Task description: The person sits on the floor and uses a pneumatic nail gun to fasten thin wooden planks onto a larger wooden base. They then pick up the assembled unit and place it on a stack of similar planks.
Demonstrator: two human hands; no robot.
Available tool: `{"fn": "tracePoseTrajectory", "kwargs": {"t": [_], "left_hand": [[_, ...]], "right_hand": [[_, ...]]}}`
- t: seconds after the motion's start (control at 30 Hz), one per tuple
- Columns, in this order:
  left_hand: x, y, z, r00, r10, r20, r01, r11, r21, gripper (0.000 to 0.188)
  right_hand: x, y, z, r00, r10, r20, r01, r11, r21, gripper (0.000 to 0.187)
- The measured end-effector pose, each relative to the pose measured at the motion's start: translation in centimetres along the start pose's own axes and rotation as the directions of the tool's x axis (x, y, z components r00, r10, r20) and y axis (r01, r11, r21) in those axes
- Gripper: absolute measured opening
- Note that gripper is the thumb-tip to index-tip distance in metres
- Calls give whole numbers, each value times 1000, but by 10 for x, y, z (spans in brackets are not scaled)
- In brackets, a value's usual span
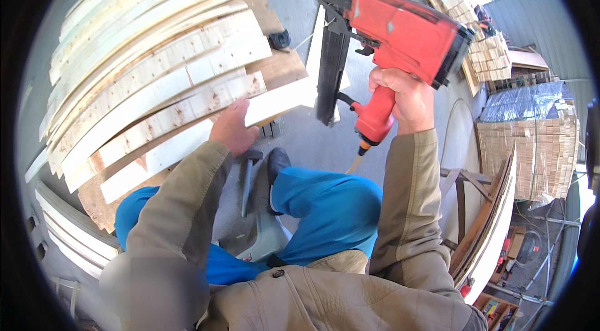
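Observation:
My right hand [409, 98] is wrapped round the grip of a red nail gun [400, 34], raised off to the right. Its black magazine [330, 75] hangs down on the left, and a hose joins the bottom of the handle. My left hand [234, 128] is closed over a pale wooden board [164, 155], the nearest one in a row at the left. More pale planks [162, 62] lie side by side beyond it, many with small dark marks. The underside of my left fingers is hidden.
A hammer [246, 184] stands or lies by my shoe. A dark tape measure [279, 39] sits at the planks' right end. Strapped timber stacks [528, 153] stand on the right, with leaning boards [490, 225] nearer. More boards [72, 231] are at the lower left.

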State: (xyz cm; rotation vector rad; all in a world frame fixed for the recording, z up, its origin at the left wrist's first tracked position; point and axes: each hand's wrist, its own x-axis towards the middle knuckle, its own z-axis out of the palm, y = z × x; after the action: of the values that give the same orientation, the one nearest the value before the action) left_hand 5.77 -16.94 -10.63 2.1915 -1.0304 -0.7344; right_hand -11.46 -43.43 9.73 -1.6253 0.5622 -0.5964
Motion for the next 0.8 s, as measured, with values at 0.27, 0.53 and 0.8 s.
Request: {"fn": "tracePoseTrajectory", "kwargs": {"t": [0.27, 0.53, 0.8], "left_hand": [[-57, 48, -68, 990, 33, 135, 102, 488, -867, 61], [-99, 25, -58, 996, -63, 69, 92, 552, -829, 29], [-95, 26, -58, 984, -147, 101, 162, 494, -854, 27]], "right_hand": [[-33, -39, 53, 992, -96, 86, 50, 900, 434, 77], [-62, -7, 80, 980, -17, 197, -96, 831, 547, 80], [-44, 31, 75, 967, 131, 219, -239, 760, 604, 76]]}}
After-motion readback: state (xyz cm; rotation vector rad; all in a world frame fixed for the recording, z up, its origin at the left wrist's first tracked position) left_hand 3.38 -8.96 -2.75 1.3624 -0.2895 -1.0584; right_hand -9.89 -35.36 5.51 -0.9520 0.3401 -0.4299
